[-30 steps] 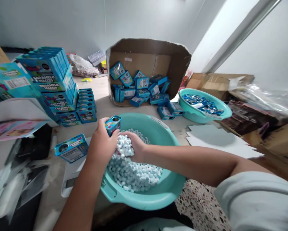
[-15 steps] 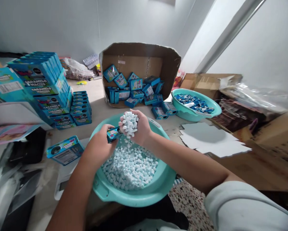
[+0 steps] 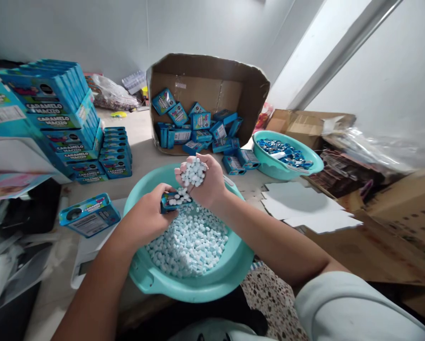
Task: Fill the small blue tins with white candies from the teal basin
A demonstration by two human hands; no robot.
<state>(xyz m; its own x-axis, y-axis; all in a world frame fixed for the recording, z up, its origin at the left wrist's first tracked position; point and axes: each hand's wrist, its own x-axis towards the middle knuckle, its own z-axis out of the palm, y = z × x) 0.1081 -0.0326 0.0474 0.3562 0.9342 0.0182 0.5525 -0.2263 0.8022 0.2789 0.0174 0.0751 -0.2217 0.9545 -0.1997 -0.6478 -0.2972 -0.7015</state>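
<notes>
A teal basin (image 3: 212, 279) in front of me is full of small white and pale blue candies (image 3: 189, 244). My left hand (image 3: 150, 215) is closed round a small blue candy box (image 3: 169, 200), held on its side over the basin. My right hand (image 3: 200, 182) is cupped palm up just above the box, closed loosely on a heap of candies (image 3: 194, 173). Some candies lie at the box's opening.
Stacks of blue boxes (image 3: 66, 118) stand at the left. One blue box (image 3: 89, 215) lies on a white scale (image 3: 87, 253). An open cardboard carton (image 3: 205, 102) holds more boxes. A second teal basin (image 3: 286, 156) of blue caps sits at the right, beside white cardboard sheets (image 3: 308, 206).
My right hand scooped candies out of the basin and rose above it. My left hand lowered the box and tipped it on its side under the right hand; candies now reach its opening.
</notes>
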